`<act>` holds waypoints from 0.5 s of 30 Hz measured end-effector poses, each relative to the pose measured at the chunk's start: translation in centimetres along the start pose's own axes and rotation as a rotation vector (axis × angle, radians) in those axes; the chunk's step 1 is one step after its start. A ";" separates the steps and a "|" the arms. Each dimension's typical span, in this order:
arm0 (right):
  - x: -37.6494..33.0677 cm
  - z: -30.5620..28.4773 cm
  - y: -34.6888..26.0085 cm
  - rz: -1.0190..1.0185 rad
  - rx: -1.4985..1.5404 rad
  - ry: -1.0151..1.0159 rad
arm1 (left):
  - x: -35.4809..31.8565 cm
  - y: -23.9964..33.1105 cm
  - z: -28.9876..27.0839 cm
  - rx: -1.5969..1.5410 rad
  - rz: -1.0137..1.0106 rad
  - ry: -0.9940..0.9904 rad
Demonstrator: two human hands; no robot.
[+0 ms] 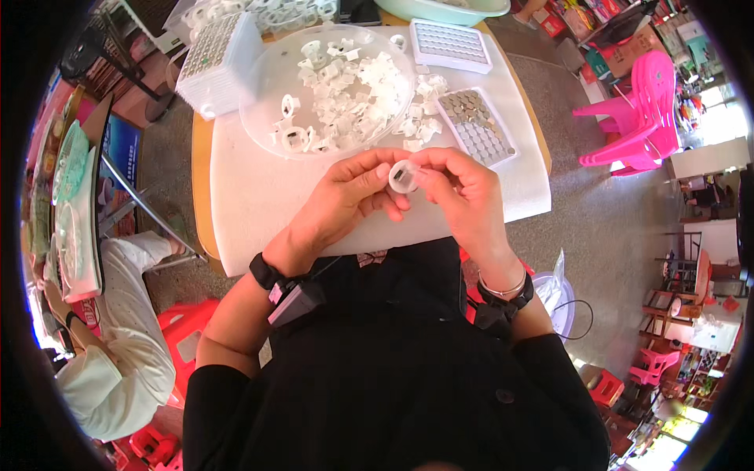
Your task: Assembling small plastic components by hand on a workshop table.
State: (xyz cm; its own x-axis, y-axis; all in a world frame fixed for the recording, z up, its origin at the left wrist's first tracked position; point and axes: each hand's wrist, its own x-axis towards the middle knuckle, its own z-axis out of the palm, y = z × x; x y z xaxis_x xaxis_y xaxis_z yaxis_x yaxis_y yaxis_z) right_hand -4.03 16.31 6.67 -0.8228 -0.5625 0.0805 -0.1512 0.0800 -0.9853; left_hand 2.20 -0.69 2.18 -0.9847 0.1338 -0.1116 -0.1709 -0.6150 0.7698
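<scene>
Above the near part of the white-covered table (259, 212), I hold a small round white plastic housing (403, 177) with a dark rectangular slot or piece in it. My left hand (345, 192) grips its left side, fingers curled beneath. From the right, the thumb and fingertips of my right hand (467, 188) pinch its edge. Just beyond my hands stands a wide clear round tray (255, 118) with a heap of white plastic pieces (365, 94) in it. A few more loose pieces (420, 122) lie beside it. A shallow white tray (509, 152) of round silvery discs is right of them.
A stack of white gridded trays (216, 71) stands at the back left, another gridded tray (449, 47) at the back right. Behind is a pale green basin (448, 9). Pink chairs (648, 118) stand to the right. A person in white (122, 361) sits at the left.
</scene>
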 end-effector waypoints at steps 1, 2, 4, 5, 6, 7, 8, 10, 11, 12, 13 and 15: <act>0.0 0.1 -0.3 0.025 0.082 -0.018 | 0.1 0.0 -0.2 -0.002 -0.013 -0.004; 0.0 0.5 0.0 0.019 0.079 0.000 | -0.1 0.0 -0.4 0.003 -0.018 -0.022; 0.1 0.4 1.0 -0.015 0.051 0.008 | -0.5 -0.1 -0.7 -0.050 -0.035 -0.018; 0.1 -0.3 1.3 -0.022 0.044 0.031 | -0.6 -0.1 -0.8 -0.044 -0.042 -0.043; 0.3 -1.1 1.5 -0.112 -0.140 0.076 | -0.8 -0.1 -0.9 -0.043 -0.028 -0.045; 0.7 -1.9 2.0 -0.193 -0.325 0.120 | -0.7 -0.2 -1.1 -0.045 -0.016 -0.045; 1.2 -3.2 3.0 -0.151 -0.303 0.187 | -0.5 -0.3 -1.2 -0.052 -0.013 -0.062; 2.3 -6.4 4.7 -0.158 -0.371 0.373 | -0.4 -0.2 -0.7 -0.031 -0.008 -0.045; 2.7 -8.1 4.9 -0.159 -0.376 0.384 | -0.3 -0.2 -0.5 -0.016 0.002 -0.018; 3.3 -9.6 5.0 -0.179 -0.533 0.424 | -0.3 0.1 -0.2 -0.009 0.003 -0.023; 3.7 -10.5 5.3 -0.193 -0.697 0.465 | -0.2 0.3 -0.1 0.010 -0.003 -0.003; 4.5 -11.1 5.9 -0.232 -0.774 0.469 | -0.1 0.7 0.3 0.034 -0.005 0.016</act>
State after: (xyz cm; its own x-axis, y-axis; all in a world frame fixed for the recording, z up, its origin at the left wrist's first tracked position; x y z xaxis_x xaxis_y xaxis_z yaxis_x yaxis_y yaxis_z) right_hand -14.72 23.42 2.91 -0.8381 -0.2565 0.4814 -0.5230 0.6286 -0.5756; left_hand 2.19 -0.90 2.94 -0.9842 0.1244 -0.1257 -0.1752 -0.5872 0.7903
